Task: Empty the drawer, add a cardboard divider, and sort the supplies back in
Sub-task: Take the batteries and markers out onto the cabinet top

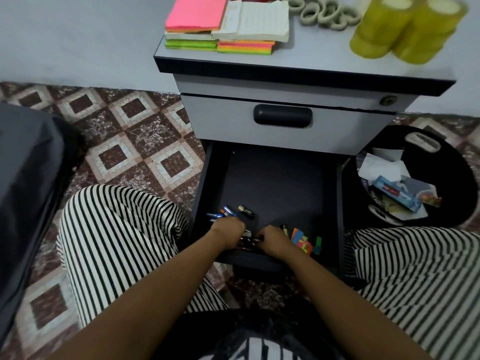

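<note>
Drawer [275, 178] pulled out, with open room toward its rear. At the front edge, left hand [229, 233] and right hand [275, 242] curl fingers around batteries [248, 241]. Sticky flags [304, 241] lie just right.

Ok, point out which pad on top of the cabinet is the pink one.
The pink pad, topmost on the left pile. The notepad beside it is white; below lie a green pad and an orange pad.
</note>
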A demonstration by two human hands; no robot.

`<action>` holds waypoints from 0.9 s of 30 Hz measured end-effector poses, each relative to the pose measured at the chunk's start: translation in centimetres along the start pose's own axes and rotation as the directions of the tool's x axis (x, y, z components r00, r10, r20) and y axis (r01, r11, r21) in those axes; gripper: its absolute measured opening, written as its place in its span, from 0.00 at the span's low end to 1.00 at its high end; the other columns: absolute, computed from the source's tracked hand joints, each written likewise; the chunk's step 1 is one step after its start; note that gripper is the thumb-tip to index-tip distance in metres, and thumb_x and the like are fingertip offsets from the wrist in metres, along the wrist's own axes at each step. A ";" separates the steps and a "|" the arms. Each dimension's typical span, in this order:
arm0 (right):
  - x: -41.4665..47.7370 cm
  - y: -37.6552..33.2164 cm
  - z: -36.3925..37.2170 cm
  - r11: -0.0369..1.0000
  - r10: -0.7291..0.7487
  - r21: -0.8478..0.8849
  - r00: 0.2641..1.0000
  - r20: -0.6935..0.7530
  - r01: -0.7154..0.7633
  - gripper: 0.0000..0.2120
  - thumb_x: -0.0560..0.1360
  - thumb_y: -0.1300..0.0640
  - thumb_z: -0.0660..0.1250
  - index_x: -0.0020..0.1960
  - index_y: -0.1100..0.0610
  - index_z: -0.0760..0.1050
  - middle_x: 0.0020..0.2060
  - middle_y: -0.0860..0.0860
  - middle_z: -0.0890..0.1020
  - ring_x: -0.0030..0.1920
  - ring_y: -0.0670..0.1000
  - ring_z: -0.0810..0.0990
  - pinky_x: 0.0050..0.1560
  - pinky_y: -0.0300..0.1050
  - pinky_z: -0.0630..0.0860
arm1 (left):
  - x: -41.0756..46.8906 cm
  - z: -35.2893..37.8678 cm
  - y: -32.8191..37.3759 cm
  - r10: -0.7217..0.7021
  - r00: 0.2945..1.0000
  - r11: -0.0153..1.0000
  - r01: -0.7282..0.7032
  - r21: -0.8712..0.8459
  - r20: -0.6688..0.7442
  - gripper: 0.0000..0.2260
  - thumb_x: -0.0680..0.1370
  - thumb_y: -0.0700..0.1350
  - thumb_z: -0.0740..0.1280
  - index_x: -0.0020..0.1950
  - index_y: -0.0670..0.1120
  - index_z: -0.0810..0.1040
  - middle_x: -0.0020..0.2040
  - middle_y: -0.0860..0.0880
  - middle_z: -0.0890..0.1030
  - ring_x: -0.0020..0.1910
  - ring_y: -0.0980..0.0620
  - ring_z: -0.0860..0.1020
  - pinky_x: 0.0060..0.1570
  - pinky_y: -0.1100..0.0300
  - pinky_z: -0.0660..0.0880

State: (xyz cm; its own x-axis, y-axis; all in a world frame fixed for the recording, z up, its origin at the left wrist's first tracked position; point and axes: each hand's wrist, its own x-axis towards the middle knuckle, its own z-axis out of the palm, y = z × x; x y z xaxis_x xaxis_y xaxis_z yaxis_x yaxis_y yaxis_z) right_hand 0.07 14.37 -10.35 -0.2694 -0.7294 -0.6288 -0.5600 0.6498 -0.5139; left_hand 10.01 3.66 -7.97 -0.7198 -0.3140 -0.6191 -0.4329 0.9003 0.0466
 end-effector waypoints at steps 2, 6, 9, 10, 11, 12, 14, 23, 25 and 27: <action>-0.3 0.0 -0.1 1.000 0.009 0.012 1.000 -0.019 -0.008 0.08 0.74 0.60 0.64 0.42 0.63 0.79 0.44 0.62 0.82 0.40 0.53 0.75 0.39 0.41 0.66 | -0.1 -0.2 0.0 0.004 1.000 1.000 -0.004 -0.014 -0.008 0.12 0.79 0.39 0.59 0.60 0.39 0.75 0.62 0.40 0.74 0.60 0.41 0.75 0.54 0.48 0.73; -1.5 -0.1 -0.6 0.999 0.028 0.027 0.994 -0.104 -0.025 0.09 0.75 0.59 0.62 0.40 0.61 0.79 0.44 0.61 0.82 0.45 0.57 0.79 0.38 0.41 0.64 | -0.9 -0.2 -0.1 -0.035 0.998 0.984 0.026 -0.178 -0.051 0.12 0.78 0.38 0.59 0.59 0.38 0.75 0.59 0.38 0.76 0.58 0.39 0.76 0.54 0.47 0.73; -2.7 -0.5 -2.2 0.995 0.056 0.088 0.982 -0.182 -0.040 0.09 0.74 0.58 0.64 0.36 0.57 0.77 0.39 0.56 0.81 0.44 0.54 0.79 0.37 0.40 0.64 | -1.6 -0.9 -0.7 -0.080 0.986 0.906 0.010 -0.424 -0.147 0.12 0.78 0.42 0.62 0.58 0.39 0.76 0.56 0.39 0.78 0.56 0.40 0.77 0.53 0.52 0.74; -3.1 -0.7 -2.9 0.987 0.075 0.158 0.973 -0.217 -0.041 0.10 0.73 0.58 0.66 0.34 0.55 0.75 0.36 0.54 0.80 0.41 0.51 0.78 0.37 0.40 0.65 | -1.9 -1.5 -0.7 -0.101 0.978 0.869 -0.003 -0.495 -0.184 0.11 0.77 0.44 0.63 0.56 0.40 0.76 0.53 0.41 0.80 0.53 0.42 0.78 0.50 0.54 0.74; -3.5 -1.0 -3.7 0.969 0.091 0.245 0.962 -0.259 -0.026 0.10 0.73 0.59 0.67 0.33 0.54 0.75 0.34 0.53 0.79 0.38 0.50 0.76 0.37 0.40 0.66 | -2.2 -2.3 -0.7 -0.131 0.968 0.832 -0.010 -0.555 -0.214 0.10 0.77 0.45 0.64 0.53 0.40 0.77 0.50 0.42 0.80 0.51 0.44 0.79 0.47 0.57 0.73; -4.0 -1.5 -4.9 0.941 0.100 0.338 0.948 -0.304 0.009 0.09 0.73 0.60 0.67 0.33 0.54 0.76 0.33 0.52 0.78 0.36 0.48 0.75 0.37 0.41 0.67 | -2.7 -3.6 -0.7 -0.164 0.955 0.795 -0.021 -0.606 -0.248 0.09 0.77 0.46 0.65 0.51 0.40 0.78 0.47 0.43 0.81 0.47 0.46 0.79 0.44 0.59 0.71; -5.4 -2.6 -7.7 0.873 0.106 0.477 0.914 -0.393 0.104 0.09 0.73 0.62 0.68 0.35 0.55 0.78 0.31 0.51 0.78 0.34 0.47 0.74 0.38 0.43 0.70 | -3.6 -6.7 -0.4 -0.223 0.923 0.724 -0.059 -0.687 -0.314 0.09 0.76 0.47 0.67 0.48 0.40 0.79 0.44 0.45 0.81 0.43 0.49 0.78 0.40 0.60 0.70; -12.9 -10.5 -23.1 0.623 0.033 0.545 0.677 -0.735 0.561 0.04 0.76 0.62 0.66 0.46 0.55 0.78 0.36 0.47 0.80 0.38 0.45 0.77 0.34 0.34 0.76 | -7.8 -24.4 2.6 -0.251 0.832 0.216 -0.450 -0.866 -0.495 0.06 0.75 0.39 0.70 0.39 0.41 0.75 0.33 0.46 0.76 0.29 0.57 0.77 0.37 0.61 0.79; -13.2 -11.6 -25.6 0.630 0.033 0.494 0.615 -0.788 0.599 0.04 0.76 0.62 0.66 0.48 0.55 0.78 0.37 0.46 0.80 0.39 0.45 0.78 0.37 0.36 0.77 | -8.1 -27.8 3.1 -0.276 0.810 0.210 -0.474 -0.855 -0.517 0.10 0.74 0.39 0.71 0.35 0.43 0.73 0.31 0.47 0.76 0.30 0.54 0.77 0.39 0.57 0.79; -12.8 -12.5 -27.5 0.663 0.053 0.469 0.588 -0.807 0.583 0.03 0.76 0.61 0.67 0.47 0.55 0.78 0.37 0.49 0.81 0.42 0.50 0.81 0.42 0.43 0.79 | -7.8 -30.4 3.3 -0.293 0.796 0.227 -0.480 -0.847 -0.529 0.11 0.73 0.39 0.72 0.34 0.43 0.72 0.32 0.46 0.76 0.32 0.51 0.77 0.43 0.54 0.79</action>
State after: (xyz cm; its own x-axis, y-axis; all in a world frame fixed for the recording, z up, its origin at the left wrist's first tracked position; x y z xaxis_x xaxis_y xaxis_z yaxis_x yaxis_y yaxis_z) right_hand -10.97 9.73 20.19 -0.8204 -0.5670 0.0737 -0.1613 0.1059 -0.9812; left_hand -2.29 -0.12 20.87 -0.7338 -0.6732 -0.0917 -0.2130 0.0998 0.9719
